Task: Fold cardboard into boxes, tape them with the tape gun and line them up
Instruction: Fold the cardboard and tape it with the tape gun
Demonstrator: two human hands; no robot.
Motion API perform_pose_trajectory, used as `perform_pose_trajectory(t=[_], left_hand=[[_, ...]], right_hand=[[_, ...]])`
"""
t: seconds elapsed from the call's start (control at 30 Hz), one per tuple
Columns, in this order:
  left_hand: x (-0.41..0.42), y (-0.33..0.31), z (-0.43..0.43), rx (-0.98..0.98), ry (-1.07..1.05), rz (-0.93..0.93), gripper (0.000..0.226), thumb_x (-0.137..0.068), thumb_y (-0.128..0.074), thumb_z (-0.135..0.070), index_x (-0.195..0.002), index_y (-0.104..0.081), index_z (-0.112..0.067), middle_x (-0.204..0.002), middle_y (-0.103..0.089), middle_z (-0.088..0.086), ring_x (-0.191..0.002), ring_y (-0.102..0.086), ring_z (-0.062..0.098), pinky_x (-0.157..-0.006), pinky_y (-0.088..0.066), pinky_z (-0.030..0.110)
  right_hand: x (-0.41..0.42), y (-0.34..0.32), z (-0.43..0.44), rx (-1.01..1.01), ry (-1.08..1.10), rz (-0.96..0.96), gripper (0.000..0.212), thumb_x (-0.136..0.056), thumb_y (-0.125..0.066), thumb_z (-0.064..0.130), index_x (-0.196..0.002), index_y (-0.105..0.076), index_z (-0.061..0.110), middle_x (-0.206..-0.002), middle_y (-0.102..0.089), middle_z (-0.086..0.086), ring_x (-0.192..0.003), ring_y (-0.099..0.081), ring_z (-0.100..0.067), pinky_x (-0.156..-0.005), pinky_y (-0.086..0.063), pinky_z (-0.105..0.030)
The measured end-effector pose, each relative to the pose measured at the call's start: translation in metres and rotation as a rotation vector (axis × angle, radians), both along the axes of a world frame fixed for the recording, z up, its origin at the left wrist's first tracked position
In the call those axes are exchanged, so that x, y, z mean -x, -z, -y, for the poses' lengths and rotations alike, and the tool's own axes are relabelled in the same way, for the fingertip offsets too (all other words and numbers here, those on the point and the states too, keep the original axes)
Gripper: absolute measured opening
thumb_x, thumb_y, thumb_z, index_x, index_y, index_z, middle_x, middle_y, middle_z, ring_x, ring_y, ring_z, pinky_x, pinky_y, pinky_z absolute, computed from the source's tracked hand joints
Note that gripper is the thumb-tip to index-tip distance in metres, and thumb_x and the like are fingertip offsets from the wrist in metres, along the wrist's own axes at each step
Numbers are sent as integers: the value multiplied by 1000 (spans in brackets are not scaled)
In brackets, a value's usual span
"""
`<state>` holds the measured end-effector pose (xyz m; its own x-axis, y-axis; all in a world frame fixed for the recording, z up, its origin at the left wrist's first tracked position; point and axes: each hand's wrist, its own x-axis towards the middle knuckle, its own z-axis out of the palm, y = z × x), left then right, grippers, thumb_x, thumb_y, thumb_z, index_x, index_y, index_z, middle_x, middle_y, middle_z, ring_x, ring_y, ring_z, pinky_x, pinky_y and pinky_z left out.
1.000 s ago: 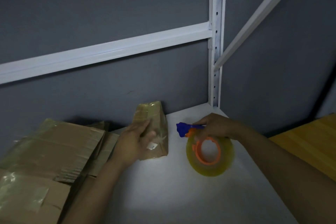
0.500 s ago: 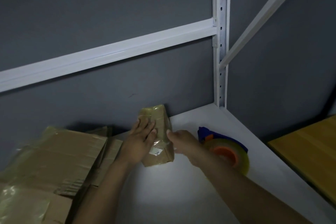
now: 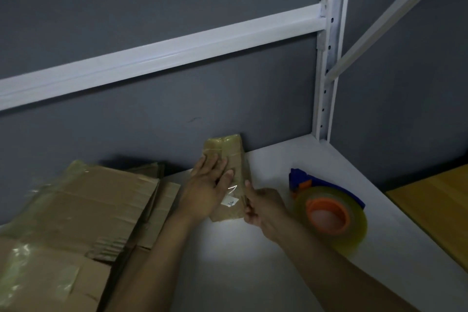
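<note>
A small taped cardboard box (image 3: 234,159) with a white label stands on the white shelf (image 3: 253,273) against the grey back wall. My left hand (image 3: 207,185) lies flat on its front face with straight fingers. My right hand (image 3: 260,206) touches the box's lower right edge, thumb up along the edge and fingers curled at the corner. The tape gun (image 3: 329,208), blue with an orange core and a clear tape roll, lies on the shelf to the right of my right hand, untouched.
Flattened cardboard sheets (image 3: 83,205) and a taped box (image 3: 43,284) are piled at the left. A white shelf upright (image 3: 329,58) and crossbar (image 3: 162,58) stand behind. A wooden surface (image 3: 435,205) sits beyond the shelf's right edge.
My right hand has let go of the tape gun, which now lies on the shelf, and moved left to the small box. My left hand has flattened on the box's face.
</note>
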<state>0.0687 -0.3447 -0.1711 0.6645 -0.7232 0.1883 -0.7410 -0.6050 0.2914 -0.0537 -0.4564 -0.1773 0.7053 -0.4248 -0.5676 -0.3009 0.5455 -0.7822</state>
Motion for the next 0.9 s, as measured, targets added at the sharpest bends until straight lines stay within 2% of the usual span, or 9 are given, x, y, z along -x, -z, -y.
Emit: perform_pose_trajectory(t=[0.1,0.23,0.3,0.37,0.47,0.57,0.63,0.77,0.9], left_hand=[[-11,9,-1,-8,-24,-60,110,-69,12,-90,-149,-34,-30,-158,-27,-8,-149,-2,9,-121,-4,34],[10,-9,3,87,-86,-141,77,-86,-21,-74,-147,-38,-30,-158,-24,-10,-148,-4,8,-121,-5,32],[24,-19,3,183,-135,-184,54,-95,-41,-57,-142,-45,-29,-151,-32,-13,-146,-17,13,-117,-20,34],[33,-21,3,378,-188,-209,35,-93,-55,-46,-121,-54,-25,-127,-54,-8,-122,-50,18,-93,-44,33],[41,-23,3,584,-213,-389,18,-95,-55,-37,-100,-51,-20,-98,-63,-2,-89,-62,17,-75,-52,37],[32,-29,-11,632,-100,-428,23,-102,-44,-31,-101,-62,-17,-97,-66,-6,-89,-62,0,-81,-50,29],[19,-32,-30,554,77,-434,21,-101,-45,-28,-104,-66,-24,-103,-68,-12,-97,-60,-8,-86,-46,19],[0,-37,-61,268,350,-502,56,-93,-56,3,-111,-66,-49,-132,-51,-32,-135,-32,-10,-107,-25,7],[-5,-32,-61,193,359,-456,55,-81,-75,-6,-119,-60,-43,-139,-46,-29,-138,-20,-13,-112,-17,9]], right_hand=[[0,15,0,60,-15,-67,42,-91,-60,38,-102,-57,-2,-72,-52,-9,-58,-50,-15,-47,-48,-23],[-10,6,1,368,16,68,48,-96,-43,51,-115,-52,8,-93,-60,-9,-66,-56,-14,-43,-41,-21],[-9,4,-2,564,-77,72,38,-99,-40,45,-125,-42,17,-114,-58,-11,-75,-54,-16,-46,-41,-23],[-1,13,0,660,-186,50,35,-99,-42,40,-129,-38,21,-123,-53,-17,-83,-54,-21,-61,-50,-33],[7,10,6,987,-137,242,25,-95,-46,45,-117,-50,33,-124,-54,-14,-111,-56,-23,-100,-46,-43],[5,3,30,1349,-214,456,33,-91,-58,16,-124,-60,16,-139,-45,-6,-123,-50,-22,-103,-46,-33],[4,1,54,1343,-403,535,42,-87,-64,3,-128,-59,13,-147,-33,5,-129,-44,-16,-104,-42,-20],[11,-12,87,1447,-756,499,67,-84,-70,21,-142,-37,31,-156,-9,16,-142,-14,1,-110,-17,-9],[5,-16,95,1611,-826,467,70,-85,-70,36,-144,-32,34,-156,-13,16,-144,-3,2,-114,-9,-15]])
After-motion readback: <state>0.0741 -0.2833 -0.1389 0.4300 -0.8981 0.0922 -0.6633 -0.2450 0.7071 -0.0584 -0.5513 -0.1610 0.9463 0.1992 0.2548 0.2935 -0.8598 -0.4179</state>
